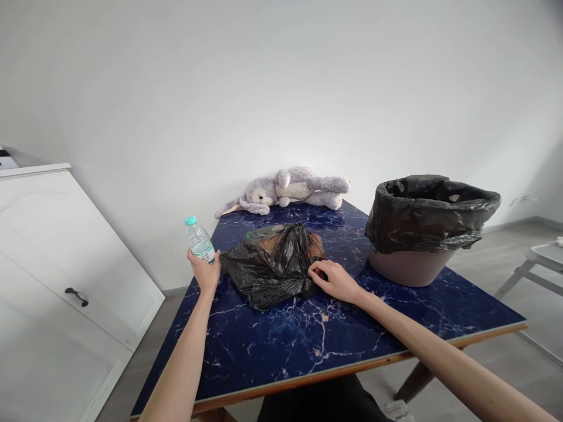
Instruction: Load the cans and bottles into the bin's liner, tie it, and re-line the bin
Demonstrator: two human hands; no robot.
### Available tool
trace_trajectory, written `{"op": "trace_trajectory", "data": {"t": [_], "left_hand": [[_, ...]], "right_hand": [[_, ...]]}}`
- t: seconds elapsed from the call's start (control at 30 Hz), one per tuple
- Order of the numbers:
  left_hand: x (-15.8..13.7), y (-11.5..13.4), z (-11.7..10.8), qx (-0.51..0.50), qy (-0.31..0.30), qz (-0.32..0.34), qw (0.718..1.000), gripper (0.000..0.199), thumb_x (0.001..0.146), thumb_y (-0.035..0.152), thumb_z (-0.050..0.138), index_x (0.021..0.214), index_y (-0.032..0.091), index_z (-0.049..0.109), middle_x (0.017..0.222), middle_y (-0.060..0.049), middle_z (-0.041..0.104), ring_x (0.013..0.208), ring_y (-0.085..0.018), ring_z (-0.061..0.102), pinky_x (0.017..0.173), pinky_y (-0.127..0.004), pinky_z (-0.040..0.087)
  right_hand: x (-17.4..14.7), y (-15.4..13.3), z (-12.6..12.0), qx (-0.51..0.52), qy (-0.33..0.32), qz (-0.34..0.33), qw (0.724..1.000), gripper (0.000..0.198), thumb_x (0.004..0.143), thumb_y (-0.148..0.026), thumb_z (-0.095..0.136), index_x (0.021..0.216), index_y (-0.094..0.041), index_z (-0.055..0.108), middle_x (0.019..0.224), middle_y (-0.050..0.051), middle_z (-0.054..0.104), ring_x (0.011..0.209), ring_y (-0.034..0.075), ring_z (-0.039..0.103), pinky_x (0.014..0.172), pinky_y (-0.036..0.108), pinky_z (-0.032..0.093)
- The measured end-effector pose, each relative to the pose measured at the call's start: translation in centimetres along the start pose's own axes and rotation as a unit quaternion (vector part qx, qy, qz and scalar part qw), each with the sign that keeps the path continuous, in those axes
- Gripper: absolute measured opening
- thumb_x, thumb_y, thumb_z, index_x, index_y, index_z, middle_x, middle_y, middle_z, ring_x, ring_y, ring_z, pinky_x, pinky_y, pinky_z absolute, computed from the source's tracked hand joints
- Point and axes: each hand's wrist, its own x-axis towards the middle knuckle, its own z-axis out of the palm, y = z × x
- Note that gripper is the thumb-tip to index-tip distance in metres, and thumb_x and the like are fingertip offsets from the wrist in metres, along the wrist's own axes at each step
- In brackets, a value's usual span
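Note:
My left hand (205, 271) is wrapped round a clear plastic water bottle (200, 240) with a turquoise cap, held nearly upright at the table's left edge. A black plastic bag (272, 269) lies crumpled on the table, with brownish and greenish contents showing faintly through its thin film. At the bag's right side, my right hand (334, 280) pinches the film between curled fingers. The bag's left corner reaches close to my left hand; whether they touch is unclear.
A bin (409, 266) lined with a black bag stands on the table's right side. Along the back lies a grey plush rabbit (294, 189) against the wall. The blue marbled table (264, 351) has a wooden edge. A white cabinet (65, 281) is at left, a folding chair (541, 261) at right.

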Motion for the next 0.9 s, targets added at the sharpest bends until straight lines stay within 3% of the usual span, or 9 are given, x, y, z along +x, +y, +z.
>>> {"op": "trace_trajectory", "data": {"t": [0.13,0.27,0.4,0.47,0.53,0.6,0.67,0.8,0.9], "left_hand": [[-0.5,1.5,-0.5,0.006,0.031,0.037,0.999,0.099,0.079,0.034,0.083,0.155,0.010,0.025,0.151,-0.032,0.043,0.145,-0.044,0.047,0.118,-0.059,0.041],[-1.6,4.2,-1.6,0.028,0.064,0.106,0.992,0.087,0.076,0.020,0.076,0.150,0.007,0.031,0.156,-0.032,0.032,0.154,-0.043,0.028,0.126,-0.061,0.025],[-2.7,6.3,-1.9,0.047,0.037,0.163,0.985,0.067,0.081,0.027,0.074,0.138,0.008,0.045,0.152,-0.031,0.039,0.152,-0.043,0.032,0.125,-0.061,0.024],[-3.1,6.9,-1.7,0.053,0.002,0.175,0.983,0.056,0.084,0.037,0.074,0.129,0.011,0.052,0.140,-0.028,0.051,0.141,-0.042,0.045,0.120,-0.057,0.032],[-3.5,7.2,-1.4,0.057,-0.055,0.183,0.980,0.042,0.088,0.047,0.071,0.115,0.017,0.060,0.114,-0.017,0.065,0.116,-0.036,0.063,0.107,-0.049,0.044],[-4.0,7.4,-1.3,0.062,-0.120,0.182,0.974,0.032,0.092,0.055,0.067,0.095,0.023,0.064,0.083,-0.007,0.066,0.085,-0.029,0.067,0.090,-0.039,0.049],[-4.5,7.6,-1.3,0.068,-0.173,0.168,0.968,0.041,0.096,0.059,0.060,0.073,0.025,0.062,0.062,-0.004,0.059,0.068,-0.026,0.064,0.078,-0.036,0.046],[-5.2,8.2,-1.4,0.054,-0.251,0.126,0.958,0.067,0.102,0.064,0.046,0.048,0.026,0.056,0.048,-0.007,0.056,0.061,-0.028,0.064,0.070,-0.036,0.043],[-5.6,8.9,-1.0,0.000,-0.308,0.103,0.946,0.064,0.101,0.067,0.046,0.058,0.026,0.069,0.055,-0.005,0.067,0.061,-0.025,0.067,0.070,-0.033,0.048]], "right_hand": [[0.0,0.0,-0.1,0.001,-0.003,-0.001,1.000,0.019,0.107,-0.032,0.051,0.095,-0.026,0.064,0.078,0.001,0.066,0.076,0.021,0.063,0.077,0.035,0.048],[0.0,0.0,-0.1,0.001,-0.002,0.001,1.000,0.019,0.107,-0.032,0.051,0.095,-0.026,0.064,0.078,0.000,0.066,0.076,0.021,0.063,0.077,0.035,0.047],[-0.1,0.0,0.0,0.000,-0.001,0.001,1.000,0.019,0.108,-0.032,0.051,0.095,-0.026,0.064,0.079,0.001,0.067,0.076,0.021,0.064,0.077,0.035,0.048],[-0.1,0.0,-0.1,0.000,-0.001,0.000,1.000,0.019,0.108,-0.032,0.051,0.096,-0.026,0.064,0.078,0.001,0.067,0.076,0.021,0.064,0.077,0.035,0.048],[0.0,-0.1,-0.1,0.000,0.000,0.000,1.000,0.019,0.107,-0.032,0.051,0.096,-0.026,0.064,0.078,0.001,0.067,0.076,0.021,0.063,0.077,0.035,0.048],[0.0,-0.1,-0.1,0.000,0.000,0.001,1.000,0.019,0.107,-0.032,0.051,0.095,-0.026,0.064,0.078,0.001,0.067,0.076,0.022,0.064,0.077,0.035,0.048],[0.0,-0.1,-0.1,-0.001,-0.001,0.001,1.000,0.019,0.107,-0.033,0.050,0.095,-0.026,0.064,0.079,0.001,0.067,0.076,0.022,0.064,0.076,0.035,0.048],[0.0,-0.2,-0.1,-0.002,-0.003,0.000,1.000,0.020,0.108,-0.033,0.050,0.094,-0.026,0.064,0.078,0.001,0.067,0.076,0.022,0.064,0.076,0.035,0.048],[0.0,-0.1,-0.1,0.000,-0.002,-0.001,1.000,0.020,0.107,-0.033,0.051,0.095,-0.026,0.064,0.078,0.001,0.067,0.076,0.021,0.064,0.077,0.035,0.048]]}}
